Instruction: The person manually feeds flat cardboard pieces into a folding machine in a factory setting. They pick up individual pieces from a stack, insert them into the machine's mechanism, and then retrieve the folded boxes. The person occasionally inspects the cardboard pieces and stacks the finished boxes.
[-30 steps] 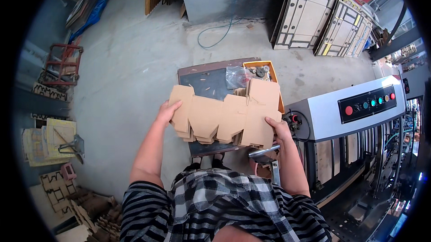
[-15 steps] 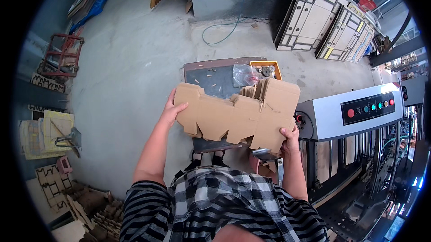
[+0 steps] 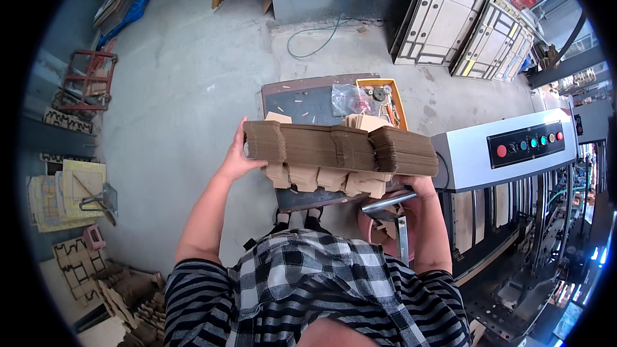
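Observation:
Both my hands grip a thick stack of brown die-cut cardboard blanks [image 3: 308, 144], tipped so that its layered edges face me. At its left end, my left hand [image 3: 239, 157] has the thumb on the near side and the fingers partly hidden behind. My right hand [image 3: 419, 185] supports the right end from below, most of its fingers out of sight. Under the held stack, more cardboard blanks [image 3: 308, 178] lie on a dark low table [image 3: 289, 99].
A yellow tray [image 3: 402, 106] of small parts and a clear plastic bag [image 3: 350, 101] sit on the table's far side. At right stands a machine with a button panel [image 3: 528, 144]. A pink bin [image 3: 369, 225] and a metal bar [image 3: 389, 203] are near my right forearm.
The stack has been tilted from showing its broad flat face to showing its edges. More blanks now show beneath it, and my right hand has moved slightly up and under its end.

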